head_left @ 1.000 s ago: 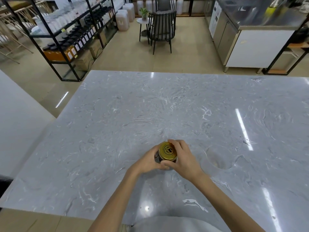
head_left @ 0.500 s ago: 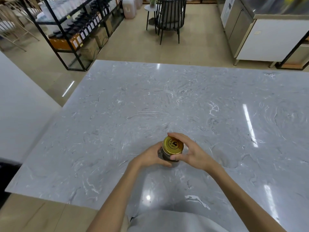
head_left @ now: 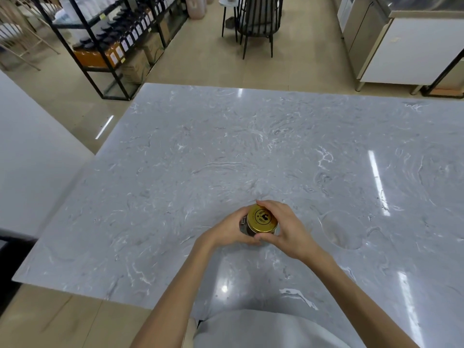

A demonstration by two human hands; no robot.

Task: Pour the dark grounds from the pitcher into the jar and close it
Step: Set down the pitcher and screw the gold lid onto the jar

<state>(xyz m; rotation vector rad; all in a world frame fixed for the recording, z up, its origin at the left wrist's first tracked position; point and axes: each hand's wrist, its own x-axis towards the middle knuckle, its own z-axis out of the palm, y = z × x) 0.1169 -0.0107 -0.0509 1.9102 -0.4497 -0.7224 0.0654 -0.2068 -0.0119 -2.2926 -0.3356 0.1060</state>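
A small glass jar (head_left: pixel 247 229) with dark contents stands on the grey marble table (head_left: pixel 226 159) near its front edge. A gold lid (head_left: pixel 262 218) with a black emblem sits on top of the jar. My left hand (head_left: pixel 229 231) wraps the jar's body from the left. My right hand (head_left: pixel 286 228) grips the lid from the right, thumb at the near side and fingers over the far rim. A clear pitcher (head_left: pixel 342 228), almost see-through, stands on the table just to the right of my right hand.
Beyond the table's far edge are a black shelf rack (head_left: pixel 113 41) with bottles and boxes, a dark chair (head_left: pixel 256 23) and a steel-topped counter (head_left: pixel 401 41). A white surface (head_left: pixel 32 146) lies to the left.
My right hand has turned on the lid, with the thumb now at the near side. Both hands stay on the jar; the camera has tilted a little.
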